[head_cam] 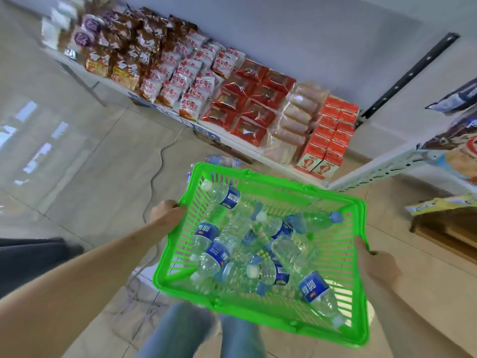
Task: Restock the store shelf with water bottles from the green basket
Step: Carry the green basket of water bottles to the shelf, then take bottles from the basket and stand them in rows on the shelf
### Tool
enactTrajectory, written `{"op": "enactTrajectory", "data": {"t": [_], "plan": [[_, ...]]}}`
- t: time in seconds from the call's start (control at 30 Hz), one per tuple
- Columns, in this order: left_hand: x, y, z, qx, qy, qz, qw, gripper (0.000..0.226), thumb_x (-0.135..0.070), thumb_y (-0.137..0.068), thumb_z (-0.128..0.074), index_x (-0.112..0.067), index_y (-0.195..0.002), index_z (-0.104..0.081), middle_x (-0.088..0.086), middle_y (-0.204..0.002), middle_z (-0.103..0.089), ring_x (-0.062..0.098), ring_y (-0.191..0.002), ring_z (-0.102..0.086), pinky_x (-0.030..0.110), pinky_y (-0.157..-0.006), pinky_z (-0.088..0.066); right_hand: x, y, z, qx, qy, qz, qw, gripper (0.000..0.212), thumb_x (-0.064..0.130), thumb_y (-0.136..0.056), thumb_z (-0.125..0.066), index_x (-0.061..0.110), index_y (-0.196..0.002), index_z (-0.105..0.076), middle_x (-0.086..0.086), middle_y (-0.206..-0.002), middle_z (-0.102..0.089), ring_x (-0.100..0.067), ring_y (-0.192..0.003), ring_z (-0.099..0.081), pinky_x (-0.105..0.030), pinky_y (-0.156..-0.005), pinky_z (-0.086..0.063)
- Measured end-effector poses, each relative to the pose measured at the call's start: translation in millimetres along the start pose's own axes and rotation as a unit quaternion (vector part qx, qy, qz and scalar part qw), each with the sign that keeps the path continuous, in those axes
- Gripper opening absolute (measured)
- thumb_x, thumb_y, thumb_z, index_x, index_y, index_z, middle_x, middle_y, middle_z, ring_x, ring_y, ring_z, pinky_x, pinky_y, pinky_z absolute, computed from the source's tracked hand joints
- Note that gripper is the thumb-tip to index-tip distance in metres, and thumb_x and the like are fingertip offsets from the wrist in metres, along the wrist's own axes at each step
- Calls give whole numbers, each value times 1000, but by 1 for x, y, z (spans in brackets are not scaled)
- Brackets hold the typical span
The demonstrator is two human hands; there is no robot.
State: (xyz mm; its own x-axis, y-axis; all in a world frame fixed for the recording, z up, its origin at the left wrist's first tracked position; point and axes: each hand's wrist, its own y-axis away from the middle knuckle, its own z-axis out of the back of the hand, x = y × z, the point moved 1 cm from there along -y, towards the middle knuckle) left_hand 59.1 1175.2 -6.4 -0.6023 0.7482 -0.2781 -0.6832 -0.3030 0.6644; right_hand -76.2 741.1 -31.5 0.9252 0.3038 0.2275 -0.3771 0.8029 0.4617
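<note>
Basket (333,200) of bottles (260,254) between hands (167,211)

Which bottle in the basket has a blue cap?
The bottle by the basket's far right wall, cap pointing right. Its cap is blue; the other caps that show are white.

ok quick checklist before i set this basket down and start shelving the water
1. Left hand grips the green basket rim: ok.
2. Right hand grips the opposite rim: ok.
3. Water bottles all lie inside the basket: ok.
4. Basket held level: not ok, it tilts.
5. Free space on the shelf ahead: not ok, snack packs fill it.
6. Floor clear underfoot: not ok, a cable runs across.
</note>
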Motion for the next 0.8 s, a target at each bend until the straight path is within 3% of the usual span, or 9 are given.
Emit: {"op": "enactTrajectory", "data": {"t": [0.07, 0.2, 0.43, 0.57, 0.67, 0.8], "plan": [[15, -26, -11, 12, -13, -5, 1000, 26, -28, -91, -54, -6, -96, -66, 24, -103, -67, 36, -98, -62, 34, -78, -47, 5, -1, -20, 3, 0, -5, 1000, 69, 64, -85, -51, -2, -70, -67, -27, -79, -66, -38, -72, -62, -35, -63, -46], [34, -74, -26, 28, -36, -15, 999, 19, -28, -86, -54, -11, -76, -58, 22, -94, -67, 34, -89, -64, 34, -69, -46, 3, -3, -62, -1, 11, -35, 999, 69, 68, -85, -46, 4, -64, -62, -19, -71, -60, -33, -69, -55, -34, -62, -42], [55, -159, -60, 55, -82, -75, 992, 19, -25, -89, -52, -9, -82, -58, 21, -89, -66, 36, -88, -63, 37, -70, -47, -5, -22, -146, -9, 13, -84, 996, 73, 72, -84, -44, 3, -67, -63, -20, -77, -61, -36, -79, -60, -35, -66, -43], [63, -213, -96, 68, -106, -104, 987, 13, -18, -87, -55, -9, -77, -57, 16, -77, -61, 34, -79, -62, 34, -61, -41, -18, -49, -206, 14, 20, -103, 994, 70, 68, -86, -45, 2, -72, -66, -23, -84, -62, -40, -90, -61, -35, -69, -41], [69, -243, -120, 61, -121, -107, 985, 12, -18, -86, -55, -8, -80, -59, 10, -73, -57, 27, -69, -55, 30, -52, -34, -24, -70, -242, 33, 24, -105, 994, 70, 66, -88, -44, 2, -68, -63, -21, -79, -58, -41, -89, -59, -34, -66, -39], [82, -284, -169, 69, -96, -102, 988, 9, -12, -85, -55, -6, -79, -58, 12, -75, -56, 25, -69, -51, 32, -58, -35, -37, -106, -298, 34, 15, -117, 992, 66, 65, -88, -47, 4, -67, -61, -17, -72, -54, -39, -85, -60, -32, -63, -37]]}}
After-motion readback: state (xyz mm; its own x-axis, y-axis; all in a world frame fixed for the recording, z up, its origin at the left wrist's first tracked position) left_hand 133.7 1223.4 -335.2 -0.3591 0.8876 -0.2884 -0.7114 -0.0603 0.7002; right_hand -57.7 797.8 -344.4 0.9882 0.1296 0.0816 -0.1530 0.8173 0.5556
